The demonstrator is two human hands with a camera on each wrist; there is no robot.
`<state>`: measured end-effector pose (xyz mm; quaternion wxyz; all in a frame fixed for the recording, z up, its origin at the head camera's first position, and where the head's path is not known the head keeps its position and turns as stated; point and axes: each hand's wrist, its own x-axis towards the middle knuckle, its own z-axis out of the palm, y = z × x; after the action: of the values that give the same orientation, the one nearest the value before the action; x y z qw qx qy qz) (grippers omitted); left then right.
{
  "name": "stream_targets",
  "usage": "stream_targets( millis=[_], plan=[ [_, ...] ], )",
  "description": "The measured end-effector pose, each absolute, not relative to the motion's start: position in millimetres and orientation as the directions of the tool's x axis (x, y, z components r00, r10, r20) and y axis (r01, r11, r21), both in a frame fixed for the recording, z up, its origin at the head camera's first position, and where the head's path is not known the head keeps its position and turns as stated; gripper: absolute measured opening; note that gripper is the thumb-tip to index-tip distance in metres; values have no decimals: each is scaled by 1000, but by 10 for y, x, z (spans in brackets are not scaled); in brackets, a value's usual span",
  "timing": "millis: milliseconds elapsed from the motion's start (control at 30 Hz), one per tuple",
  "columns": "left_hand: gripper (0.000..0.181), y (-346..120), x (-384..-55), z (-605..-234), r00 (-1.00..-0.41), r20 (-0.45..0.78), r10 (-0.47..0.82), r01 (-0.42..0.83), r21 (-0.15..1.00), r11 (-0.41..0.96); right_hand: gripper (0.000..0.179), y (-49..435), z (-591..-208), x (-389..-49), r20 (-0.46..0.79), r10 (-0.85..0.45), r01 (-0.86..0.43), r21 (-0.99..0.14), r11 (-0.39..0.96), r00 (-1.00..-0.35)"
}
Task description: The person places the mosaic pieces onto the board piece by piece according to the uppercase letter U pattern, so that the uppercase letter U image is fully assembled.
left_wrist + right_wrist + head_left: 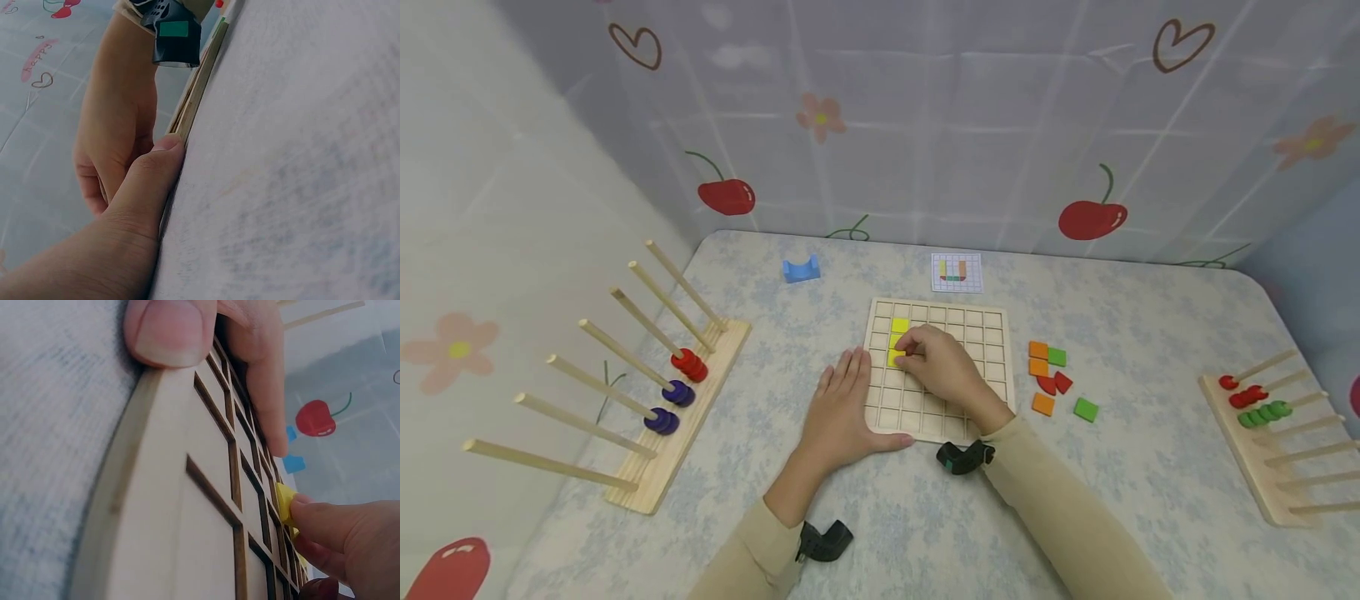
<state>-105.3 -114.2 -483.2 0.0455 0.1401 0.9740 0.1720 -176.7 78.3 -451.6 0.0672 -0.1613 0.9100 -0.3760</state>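
Note:
A square wooden grid board [886,417] lies in the middle of the table. In its second column from the left, several yellow square tiles [900,325] run downward from near the far edge. My right hand [943,367] pinches the nearest yellow tile [285,501] between thumb and fingers, at its grid cell. A bit of red shows under these fingers in the head view. My left hand [842,412] lies with straight fingers along the board's left edge. Its thumb [150,172] reaches across to the near edge and presses there.
Right of the board lie orange tiles [1038,350], green tiles [1086,409] and red quarter-round pieces [1063,382]. A pattern card [957,285] and a blue cradle-shaped block [801,269] lie beyond it. Peg racks with beads stand at left [715,375] and right [1240,454].

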Motion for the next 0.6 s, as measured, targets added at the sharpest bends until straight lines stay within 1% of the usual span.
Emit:
stream_targets(
  millis=[300, 600],
  plan=[
    [141, -1138, -1052, -4825, -955, -46, 292, 259, 345, 902, 12, 774, -4533, -1762, 20, -347, -266, -683, 681, -938],
    [141, -1140, -1051, -4831, -956, -38, 291, 263, 334, 905, 18, 777, -4526, -1727, 17, -350, -278, -643, 714, -937]
  ],
)
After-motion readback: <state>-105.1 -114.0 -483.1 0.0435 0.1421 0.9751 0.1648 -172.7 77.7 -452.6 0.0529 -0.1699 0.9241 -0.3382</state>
